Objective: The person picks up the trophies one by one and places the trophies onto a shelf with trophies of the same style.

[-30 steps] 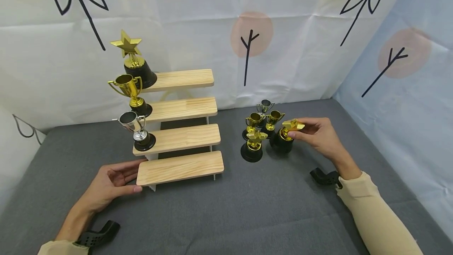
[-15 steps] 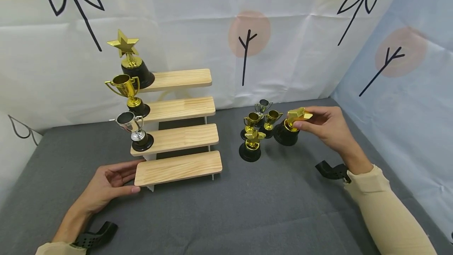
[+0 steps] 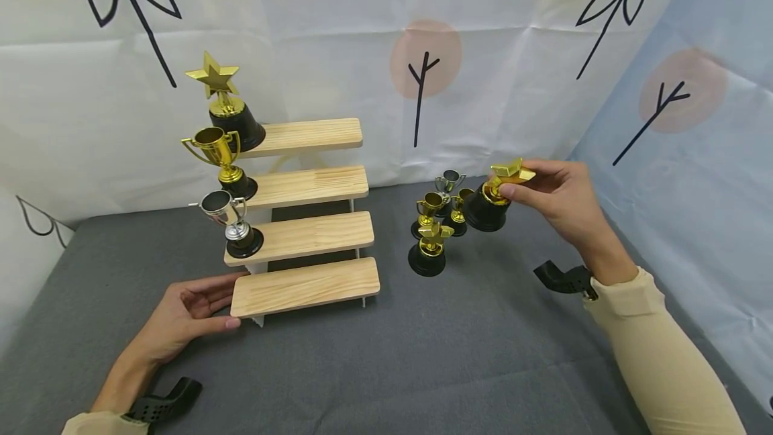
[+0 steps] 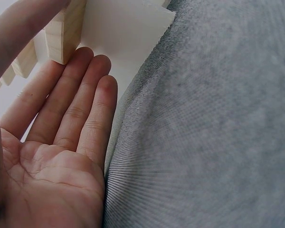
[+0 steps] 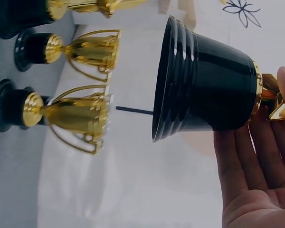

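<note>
- The right hand (image 3: 558, 197) pinches the gold star top of a star trophy (image 3: 490, 203) between thumb and fingers; the trophy hangs tilted, its black base off the grey table (image 3: 423, 354), toward the far right corner.
- In the right wrist view the trophy's black base (image 5: 206, 97) shows its hollow underside, with the fingers (image 5: 256, 156) running beside it.
- Just below and left of the lifted trophy stand four more on the table: a small star trophy (image 3: 430, 248) nearest, two gold cups (image 3: 430, 210) behind it, and a silver cup (image 3: 449, 182) farthest back.
- The left hand (image 3: 184, 314) lies relaxed and open, palm up, on the table near the left edge, its thumb touching the left end of the lowest step (image 3: 304, 286) of a wooden stand.
- In the left wrist view the straight fingers (image 4: 80, 109) lie against the stand's white side panel (image 4: 121, 33).
- On the left ends of the upper steps stand a silver cup (image 3: 232, 223), a gold cup (image 3: 223, 161) and a big star trophy (image 3: 226, 107), lowest to highest.
</note>
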`<state>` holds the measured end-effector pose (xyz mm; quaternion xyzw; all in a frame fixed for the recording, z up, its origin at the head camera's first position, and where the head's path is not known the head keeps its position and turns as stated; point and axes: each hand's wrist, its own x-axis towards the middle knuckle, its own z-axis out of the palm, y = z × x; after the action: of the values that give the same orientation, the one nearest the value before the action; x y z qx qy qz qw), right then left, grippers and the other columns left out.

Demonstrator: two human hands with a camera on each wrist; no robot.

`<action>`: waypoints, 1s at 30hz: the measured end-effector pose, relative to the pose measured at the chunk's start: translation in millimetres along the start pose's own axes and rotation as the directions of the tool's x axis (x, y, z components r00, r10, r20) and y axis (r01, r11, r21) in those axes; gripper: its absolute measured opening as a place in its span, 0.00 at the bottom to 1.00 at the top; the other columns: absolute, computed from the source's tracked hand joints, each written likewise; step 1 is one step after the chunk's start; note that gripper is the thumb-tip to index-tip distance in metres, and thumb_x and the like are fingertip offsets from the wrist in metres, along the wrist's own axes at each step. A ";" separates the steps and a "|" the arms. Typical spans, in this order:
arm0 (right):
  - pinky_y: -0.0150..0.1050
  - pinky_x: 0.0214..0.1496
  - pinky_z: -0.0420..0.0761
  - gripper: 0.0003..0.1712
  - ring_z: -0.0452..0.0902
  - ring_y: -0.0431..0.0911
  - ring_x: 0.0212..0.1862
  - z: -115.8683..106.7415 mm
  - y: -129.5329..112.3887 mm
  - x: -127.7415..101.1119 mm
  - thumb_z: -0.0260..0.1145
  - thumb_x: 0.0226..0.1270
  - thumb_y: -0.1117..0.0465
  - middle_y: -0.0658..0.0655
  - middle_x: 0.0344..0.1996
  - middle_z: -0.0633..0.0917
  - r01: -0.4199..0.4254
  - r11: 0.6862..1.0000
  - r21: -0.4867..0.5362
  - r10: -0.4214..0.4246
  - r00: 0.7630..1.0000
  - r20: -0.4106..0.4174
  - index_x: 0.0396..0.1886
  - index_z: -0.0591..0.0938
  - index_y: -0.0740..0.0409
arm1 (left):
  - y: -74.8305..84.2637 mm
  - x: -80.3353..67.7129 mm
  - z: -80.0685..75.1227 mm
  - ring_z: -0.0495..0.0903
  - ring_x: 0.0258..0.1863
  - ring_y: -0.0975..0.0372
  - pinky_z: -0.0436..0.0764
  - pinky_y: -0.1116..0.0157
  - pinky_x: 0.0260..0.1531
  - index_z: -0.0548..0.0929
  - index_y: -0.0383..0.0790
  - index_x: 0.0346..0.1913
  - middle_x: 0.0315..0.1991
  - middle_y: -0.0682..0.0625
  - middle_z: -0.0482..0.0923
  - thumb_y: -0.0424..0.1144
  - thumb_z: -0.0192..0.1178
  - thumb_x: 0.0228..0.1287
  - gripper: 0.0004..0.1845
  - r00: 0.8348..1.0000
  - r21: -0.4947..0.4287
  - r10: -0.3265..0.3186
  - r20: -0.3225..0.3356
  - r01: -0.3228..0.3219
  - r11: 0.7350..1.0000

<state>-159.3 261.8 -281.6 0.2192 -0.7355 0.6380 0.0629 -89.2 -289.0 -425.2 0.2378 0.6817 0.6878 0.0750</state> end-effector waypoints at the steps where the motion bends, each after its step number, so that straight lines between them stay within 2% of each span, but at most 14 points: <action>1: 0.33 0.45 0.89 0.19 0.88 0.46 0.43 1.1 -1.9 1.5 0.71 0.61 0.78 0.56 0.43 0.90 0.002 1.000 -0.002 -0.002 1.000 -0.004 0.53 0.85 0.71 | -0.2 0.0 0.0 0.81 0.59 0.61 0.82 0.66 0.58 0.67 0.12 0.65 0.62 0.51 0.80 0.08 0.64 0.49 0.36 1.000 -0.002 0.002 0.002 -0.002 1.000; 10: 0.30 0.42 0.89 0.16 0.88 0.44 0.39 16.1 -18.9 18.3 0.74 0.60 0.75 0.53 0.42 0.90 0.015 0.997 -0.077 -0.018 0.999 -0.031 0.48 0.88 0.65 | -1.2 -0.2 -0.3 0.81 0.60 0.61 0.82 0.66 0.58 0.66 0.11 0.65 0.63 0.51 0.79 0.08 0.64 0.49 0.36 1.000 -0.005 0.011 0.006 -0.011 1.000; 17: 0.32 0.44 0.89 0.17 0.87 0.45 0.40 29.5 -24.5 34.7 0.74 0.60 0.74 0.53 0.41 0.90 0.035 0.992 -0.122 -0.034 0.999 0.007 0.50 0.88 0.65 | -1.3 -0.3 -0.3 0.81 0.59 0.62 0.82 0.66 0.58 0.67 0.13 0.65 0.63 0.52 0.80 0.08 0.64 0.49 0.36 1.000 0.007 -0.001 -0.006 0.001 1.000; 30: 0.34 0.44 0.89 0.15 0.86 0.47 0.38 50.6 -31.3 65.4 0.75 0.60 0.71 0.57 0.39 0.90 0.045 0.998 -0.042 -0.042 0.997 0.063 0.48 0.88 0.67 | -0.9 0.2 0.0 0.81 0.60 0.61 0.82 0.66 0.58 0.66 0.11 0.65 0.63 0.50 0.79 0.08 0.64 0.49 0.36 1.000 -0.003 0.013 0.004 -0.013 1.000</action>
<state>-195.8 194.3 -237.7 0.2533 -0.7460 0.6130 0.0588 -89.5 -288.9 -426.1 0.2435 0.6788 0.6890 0.0723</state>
